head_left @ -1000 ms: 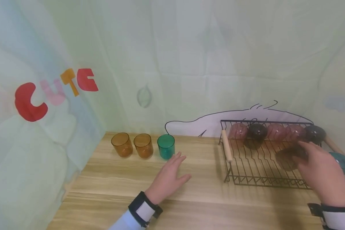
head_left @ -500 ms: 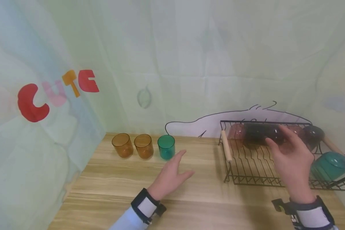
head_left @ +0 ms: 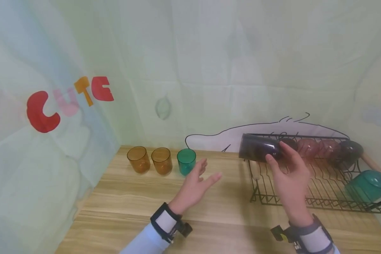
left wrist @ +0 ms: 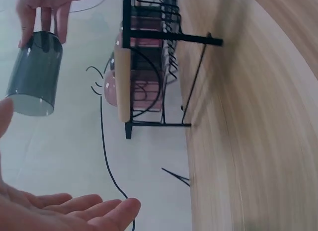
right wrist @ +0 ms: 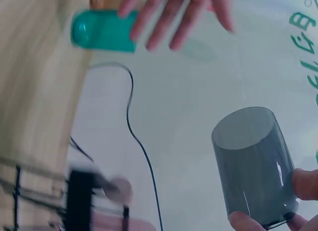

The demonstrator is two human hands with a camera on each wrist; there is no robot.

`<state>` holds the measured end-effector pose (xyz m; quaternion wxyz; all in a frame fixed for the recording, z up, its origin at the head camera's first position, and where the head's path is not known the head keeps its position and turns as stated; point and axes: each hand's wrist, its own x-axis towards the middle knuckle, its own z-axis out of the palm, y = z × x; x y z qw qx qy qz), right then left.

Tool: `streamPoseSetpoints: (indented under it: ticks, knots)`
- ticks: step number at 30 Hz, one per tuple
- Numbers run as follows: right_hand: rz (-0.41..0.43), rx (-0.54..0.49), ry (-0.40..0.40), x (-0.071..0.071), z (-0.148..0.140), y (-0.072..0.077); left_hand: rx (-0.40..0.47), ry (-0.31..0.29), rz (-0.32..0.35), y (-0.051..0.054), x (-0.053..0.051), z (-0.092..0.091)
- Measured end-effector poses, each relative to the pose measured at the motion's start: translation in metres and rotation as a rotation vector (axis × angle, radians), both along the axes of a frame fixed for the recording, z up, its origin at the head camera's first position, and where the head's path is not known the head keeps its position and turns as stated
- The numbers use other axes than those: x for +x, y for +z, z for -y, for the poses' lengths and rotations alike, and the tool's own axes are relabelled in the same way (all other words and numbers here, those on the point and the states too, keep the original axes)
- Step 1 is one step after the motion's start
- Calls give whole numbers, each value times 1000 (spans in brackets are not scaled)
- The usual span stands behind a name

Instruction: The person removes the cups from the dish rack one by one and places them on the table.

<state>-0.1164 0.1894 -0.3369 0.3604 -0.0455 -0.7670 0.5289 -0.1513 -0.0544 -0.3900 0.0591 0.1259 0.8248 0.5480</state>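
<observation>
My right hand [head_left: 290, 178] holds a dark grey drinking glass [head_left: 257, 148] by its base end, above the left end of a black wire dish rack [left wrist: 171, 36]. The glass lies nearly on its side, mouth to the left; in the right wrist view thumb and fingertips grip around its base. My left hand [head_left: 193, 185] is raised over the table with fingers extended and thumb spread, holding nothing. Just behind it stands a green glass [head_left: 185, 160], partly covered by the fingers. Two amber glasses, one at far left [head_left: 139, 160] and one beside it [head_left: 162, 161], stand upright in line.
Upside down along the rack's back are pink glasses [head_left: 308, 147] and dark glasses [head_left: 350, 150]. A teal glass [head_left: 368, 185] sits at its front right. The rack has a wooden handle [left wrist: 123, 84] on its left end. A printed cloth [head_left: 206, 70] hangs behind the wooden table [head_left: 222, 229].
My right hand has lifted the grey glass from the rack's right part and carried it left, turning it on its side. The left hand has shifted slightly right, thumb spread wider.
</observation>
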Motion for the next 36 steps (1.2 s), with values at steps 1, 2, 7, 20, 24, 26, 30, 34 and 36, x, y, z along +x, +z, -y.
streamPoseSetpoints:
  ticks: [1, 2, 7, 20, 24, 26, 30, 34, 36]
  knots:
    - [8, -8, 7, 1, 4, -2, 27, 3, 13, 2, 0, -1]
    - [18, -10, 12, 1, 7, -3, 52, 5, 27, 4, 0, -3]
    - [53, -51, 50, 2, 22, -13, 186, -16, 111, 13, -3, -10]
    - [89, -100, 184, 4, 47, -24, 444, -88, 265, 18, -11, -21]
    - [112, -91, 194, 4, 49, -26, 465, -71, 257, 20, -10, -21]
    - [128, -88, 193, 4, 48, -27, 465, -65, 253, 21, -10, -21]
    - [151, -84, 212, 3, 47, -30, 465, -56, 251, 21, -9, -21]
    - [162, -55, 251, 4, 46, -32, 480, -39, 258, 21, -9, -20]
    - [157, -41, 264, 5, 46, -33, 488, -31, 263, 21, -9, -20]
